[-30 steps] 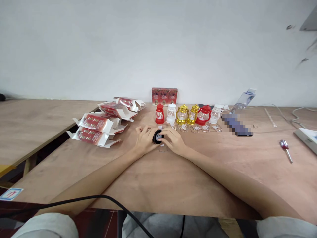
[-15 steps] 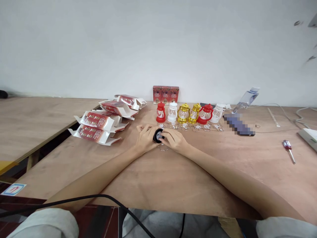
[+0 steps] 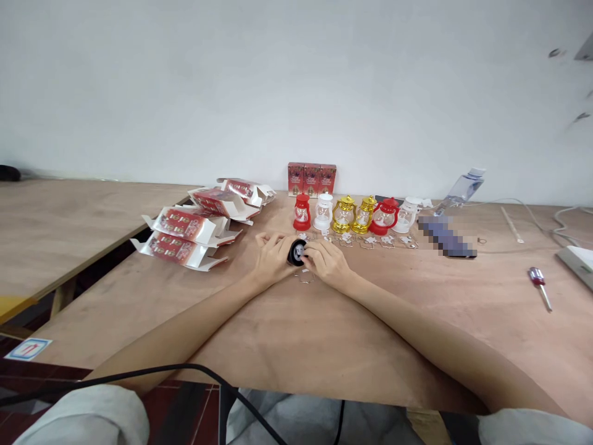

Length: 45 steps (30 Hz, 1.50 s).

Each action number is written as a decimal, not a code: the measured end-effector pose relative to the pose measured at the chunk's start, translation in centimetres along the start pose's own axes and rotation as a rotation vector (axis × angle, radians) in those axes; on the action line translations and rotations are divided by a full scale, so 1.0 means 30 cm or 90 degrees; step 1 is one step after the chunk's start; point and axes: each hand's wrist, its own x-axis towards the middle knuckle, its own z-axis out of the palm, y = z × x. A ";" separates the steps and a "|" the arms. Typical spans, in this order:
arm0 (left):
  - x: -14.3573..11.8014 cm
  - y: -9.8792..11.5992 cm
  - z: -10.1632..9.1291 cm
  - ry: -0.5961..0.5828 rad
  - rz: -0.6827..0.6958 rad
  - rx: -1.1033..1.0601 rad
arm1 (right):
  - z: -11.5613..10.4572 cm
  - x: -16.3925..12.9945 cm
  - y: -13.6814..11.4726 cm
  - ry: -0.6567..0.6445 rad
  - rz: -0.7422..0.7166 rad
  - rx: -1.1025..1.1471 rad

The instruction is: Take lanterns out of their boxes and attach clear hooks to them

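My left hand (image 3: 272,258) is wrapped around a small black lantern (image 3: 291,257), tipped so that its round underside faces me. Pale parts show inside the dark rim. The fingertips of my right hand (image 3: 327,261) are pinched together at the right side of that opening; what lies between them is too small to make out. A thin wire hanger (image 3: 306,277) lies on the table just below my hands. Beyond them stands a row of small lanterns: red (image 3: 302,213), white (image 3: 323,213), gold (image 3: 344,214), and others.
Opened red-and-white boxes (image 3: 178,225) lie at the left. Closed red boxes (image 3: 312,179) stand by the wall. Several wire hangers (image 3: 367,243) lie before the lanterns. At the right are a phone (image 3: 445,238), a leaning bottle (image 3: 463,188) and a screwdriver (image 3: 538,281).
My right fingers have shifted slightly at the lantern's underside, and more of its pale inside shows. The left hand keeps its hold. The view has tilted a little.
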 end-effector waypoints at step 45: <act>-0.003 0.015 0.003 0.024 0.088 0.034 | -0.041 -0.006 -0.013 -0.063 0.181 0.148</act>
